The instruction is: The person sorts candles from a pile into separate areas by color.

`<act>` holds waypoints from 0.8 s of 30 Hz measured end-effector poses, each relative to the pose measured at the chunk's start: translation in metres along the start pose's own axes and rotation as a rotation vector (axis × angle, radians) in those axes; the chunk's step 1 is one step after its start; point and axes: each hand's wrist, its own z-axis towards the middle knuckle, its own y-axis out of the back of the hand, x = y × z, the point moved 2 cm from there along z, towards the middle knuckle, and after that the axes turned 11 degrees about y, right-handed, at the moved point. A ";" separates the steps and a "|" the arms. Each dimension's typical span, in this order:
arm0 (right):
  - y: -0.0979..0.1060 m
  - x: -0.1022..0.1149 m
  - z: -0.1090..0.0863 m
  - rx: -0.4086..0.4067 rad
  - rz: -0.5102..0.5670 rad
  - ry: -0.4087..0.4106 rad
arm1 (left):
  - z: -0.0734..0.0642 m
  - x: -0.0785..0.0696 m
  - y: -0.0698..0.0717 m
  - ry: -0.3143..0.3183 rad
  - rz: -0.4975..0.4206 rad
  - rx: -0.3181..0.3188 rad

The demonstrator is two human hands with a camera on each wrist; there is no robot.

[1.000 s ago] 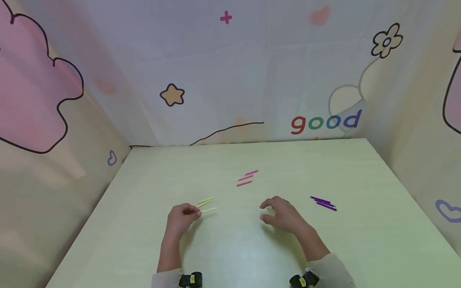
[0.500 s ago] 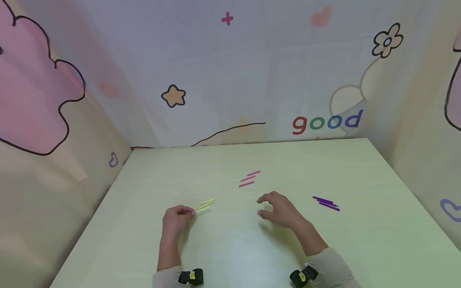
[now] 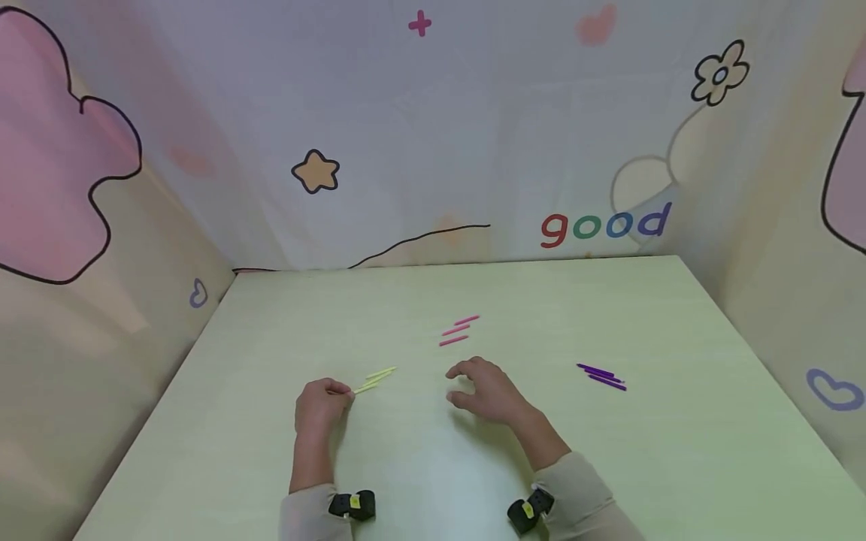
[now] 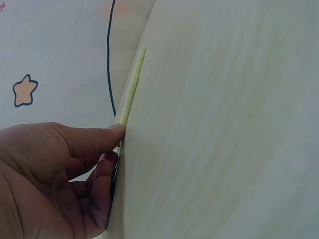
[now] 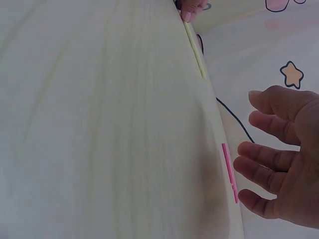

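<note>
My left hand [image 3: 321, 406] is low over the table at the left, its thumb and fingertips pinching the near end of a thin yellow stick [image 3: 366, 389]. Just beyond it lie other yellow sticks [image 3: 381, 373], close together and roughly parallel; in the left wrist view the yellow sticks [image 4: 132, 97] overlap, so I cannot tell them apart. My right hand [image 3: 489, 392] hovers above the table, fingers relaxed and slightly bent, thumb apart, holding nothing. Behind it are three pink sticks [image 3: 455, 330], slanted and spaced apart.
Several purple sticks [image 3: 602, 377] lie bunched at the right of the pale table [image 3: 419, 466]. Printed cloth walls [image 3: 419, 135] stand along its back and sides. Each wrist wears a small black camera [image 3: 352, 505].
The yellow stick in my left hand has come down beside the other yellow sticks. My right hand has moved left, still holding nothing. The view has shifted slightly.
</note>
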 end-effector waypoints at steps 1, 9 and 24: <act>-0.002 0.000 0.002 -0.003 0.012 -0.004 | 0.001 -0.001 0.001 -0.001 0.007 -0.001; -0.011 -0.001 0.009 0.024 -0.012 -0.006 | 0.000 -0.001 0.005 0.026 -0.007 0.045; 0.013 -0.002 -0.018 -0.010 0.009 -0.088 | -0.028 -0.009 0.001 -0.123 -0.122 0.011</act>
